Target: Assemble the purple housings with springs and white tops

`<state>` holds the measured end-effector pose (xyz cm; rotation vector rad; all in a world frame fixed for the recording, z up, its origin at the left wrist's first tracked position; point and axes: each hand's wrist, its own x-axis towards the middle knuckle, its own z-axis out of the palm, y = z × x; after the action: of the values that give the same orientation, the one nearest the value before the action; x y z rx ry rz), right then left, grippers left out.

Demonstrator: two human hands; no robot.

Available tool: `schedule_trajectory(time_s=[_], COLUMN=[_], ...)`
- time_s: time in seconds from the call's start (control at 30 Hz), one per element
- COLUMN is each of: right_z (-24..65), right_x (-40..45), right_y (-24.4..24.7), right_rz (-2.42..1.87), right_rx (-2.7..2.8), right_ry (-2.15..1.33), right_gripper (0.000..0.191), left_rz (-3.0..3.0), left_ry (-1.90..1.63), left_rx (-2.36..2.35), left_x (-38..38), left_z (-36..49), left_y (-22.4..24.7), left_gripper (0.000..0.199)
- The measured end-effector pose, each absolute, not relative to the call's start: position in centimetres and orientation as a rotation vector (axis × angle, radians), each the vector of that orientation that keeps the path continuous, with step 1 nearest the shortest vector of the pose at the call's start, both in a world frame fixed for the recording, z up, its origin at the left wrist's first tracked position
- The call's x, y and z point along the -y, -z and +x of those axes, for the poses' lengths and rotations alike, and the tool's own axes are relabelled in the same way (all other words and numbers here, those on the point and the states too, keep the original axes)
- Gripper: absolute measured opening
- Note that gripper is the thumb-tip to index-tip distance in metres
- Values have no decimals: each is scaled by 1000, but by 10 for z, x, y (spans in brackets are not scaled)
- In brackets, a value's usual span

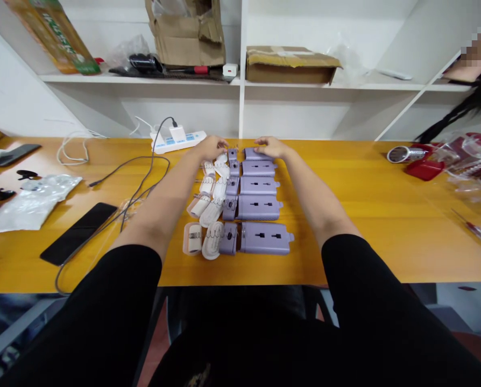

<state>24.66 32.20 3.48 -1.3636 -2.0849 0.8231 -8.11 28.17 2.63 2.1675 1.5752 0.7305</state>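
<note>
Several rows of lilac plastic cases (259,208) lie on the table, each with two dark connector shapes on top. Left of each case sits a smaller lilac piece (228,243) with thin coiled wire, then white padded-looking parts (212,240) and a pale holder with a white roll (192,239). At the far row, my left hand (213,147) reaches in from the left, fingers bent but apart beside the coiled wire. My right hand (273,147) rests over the right end of the farthest lilac case (250,154), fingers stretched and thumb apart.
A power strip (179,142) with a grey cable stands behind my left forearm. On the left lie a black phone (79,232) and a plastic bag (33,200); on the right, a screwdriver (478,232) and a red container (424,165). Shelves hold cardboard boxes (291,64).
</note>
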Motion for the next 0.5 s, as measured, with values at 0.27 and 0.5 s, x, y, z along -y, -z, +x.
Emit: schedule_trajectory(time_s=[0.27, 0.5], right_z=[236, 233], right_x=[-318, -316], right_y=[-36, -41], right_rz=[-1369, -1420], right_rx=[2128, 2153], right_ry=[-863, -832], right_gripper=[52, 44], left_rz=[2205, 2140], left_ry=[-681, -782], left_rx=[-1644, -1678], left_x=[-280, -274], left_z=[-79, -77], left_y=[-24, -22], left_gripper=[45, 44])
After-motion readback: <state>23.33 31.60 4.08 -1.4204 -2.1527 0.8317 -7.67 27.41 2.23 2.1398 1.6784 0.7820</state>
